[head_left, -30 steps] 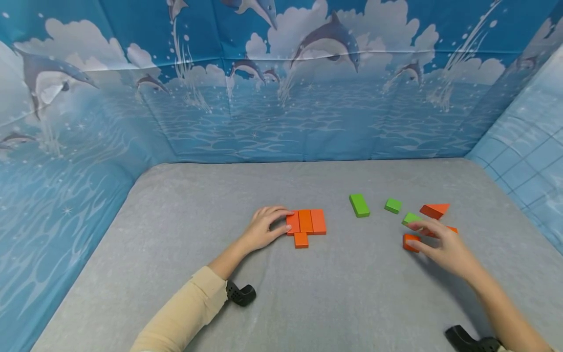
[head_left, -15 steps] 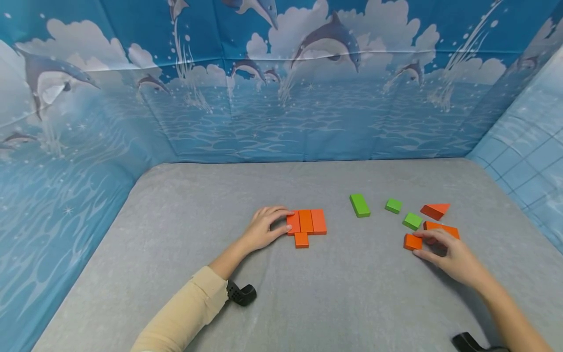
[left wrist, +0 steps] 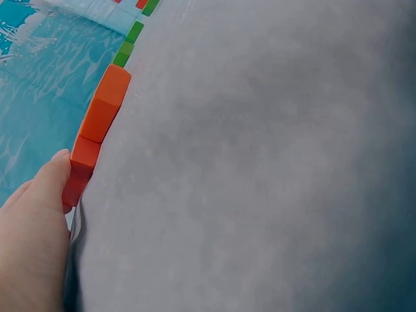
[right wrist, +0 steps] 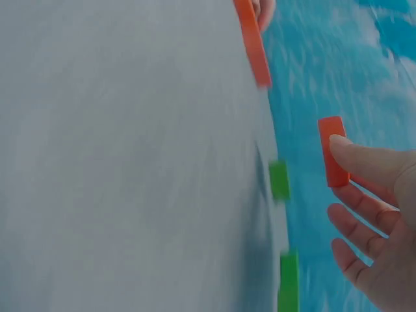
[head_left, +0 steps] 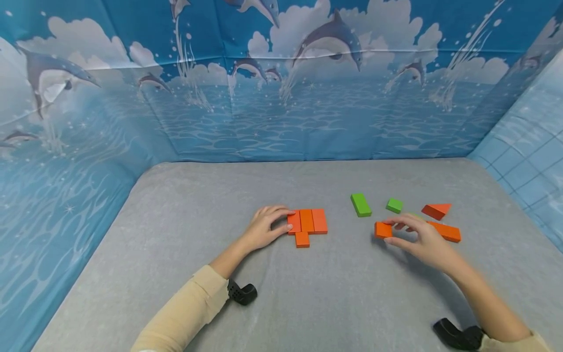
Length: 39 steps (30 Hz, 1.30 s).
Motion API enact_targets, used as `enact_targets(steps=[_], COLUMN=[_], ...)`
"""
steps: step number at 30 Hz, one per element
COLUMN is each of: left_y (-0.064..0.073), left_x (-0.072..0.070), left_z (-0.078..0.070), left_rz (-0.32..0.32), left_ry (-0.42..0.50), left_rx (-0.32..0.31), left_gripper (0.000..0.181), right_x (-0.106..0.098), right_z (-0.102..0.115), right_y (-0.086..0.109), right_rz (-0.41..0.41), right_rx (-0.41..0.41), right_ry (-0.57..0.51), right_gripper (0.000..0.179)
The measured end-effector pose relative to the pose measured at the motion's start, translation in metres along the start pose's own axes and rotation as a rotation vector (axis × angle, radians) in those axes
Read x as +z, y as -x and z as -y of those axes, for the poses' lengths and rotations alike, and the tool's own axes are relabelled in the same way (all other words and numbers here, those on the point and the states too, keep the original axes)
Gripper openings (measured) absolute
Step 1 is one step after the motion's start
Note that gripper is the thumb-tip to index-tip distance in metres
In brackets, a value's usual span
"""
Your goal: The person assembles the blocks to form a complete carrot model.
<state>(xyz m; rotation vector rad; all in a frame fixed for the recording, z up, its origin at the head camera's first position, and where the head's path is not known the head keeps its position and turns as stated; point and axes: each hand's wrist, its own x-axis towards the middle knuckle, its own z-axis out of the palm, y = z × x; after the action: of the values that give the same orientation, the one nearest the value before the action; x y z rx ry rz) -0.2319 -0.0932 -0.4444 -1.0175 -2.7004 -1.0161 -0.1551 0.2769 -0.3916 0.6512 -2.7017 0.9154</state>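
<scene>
In the head view, several orange blocks lie flat together: a row of three [head_left: 306, 221] with a small orange block [head_left: 302, 239] against its near edge. My left hand [head_left: 264, 230] holds the row's left block [left wrist: 81, 170], index finger at its far corner and thumb on its left side. My right hand [head_left: 424, 242] pinches another small orange block [head_left: 383, 230] between thumb and fingers, raised above the grey surface with a shadow below. In the right wrist view the thumb presses on this block's face [right wrist: 333, 162], and the other fingers are spread.
A long green block [head_left: 361, 205] and a small green block [head_left: 394, 205] lie right of the row. Another green piece is mostly hidden behind my right hand. Farther right are a red-orange triangular block [head_left: 437, 211] and a longer orange block [head_left: 446, 231]. Dolphin-print cloth [head_left: 281, 122] walls the back.
My right hand has lifted the small orange block from beside the longer orange one and carried it left. The left hand stays on the row.
</scene>
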Motion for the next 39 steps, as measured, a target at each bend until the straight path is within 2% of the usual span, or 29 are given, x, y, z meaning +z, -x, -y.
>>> enact_targets(steps=[10,16,24,39], left_y=[0.000,0.000,0.000,0.000], left_x=[0.000,-0.001,-0.001,-0.001], left_z=[0.001,0.001,0.001,0.002], left_rz=[-0.007,-0.003,0.007,0.008], left_ry=[-0.005,-0.013,-0.016,-0.016], left_rx=[0.011,0.011,0.004,-0.006], left_gripper=[0.038,0.038,0.038,0.038], right_x=[0.047,0.069,0.085,0.094], right_z=[0.037,0.052,0.058,0.057], right_y=[-0.042,-0.054,-0.059,-0.058], right_rz=[0.140,0.205,0.214,0.171], right_rx=[-0.148,-0.160,-0.168,-0.175], right_ry=[-0.139,-0.157,-0.101,-0.039], right_gripper=[0.035,0.035,0.035,0.030])
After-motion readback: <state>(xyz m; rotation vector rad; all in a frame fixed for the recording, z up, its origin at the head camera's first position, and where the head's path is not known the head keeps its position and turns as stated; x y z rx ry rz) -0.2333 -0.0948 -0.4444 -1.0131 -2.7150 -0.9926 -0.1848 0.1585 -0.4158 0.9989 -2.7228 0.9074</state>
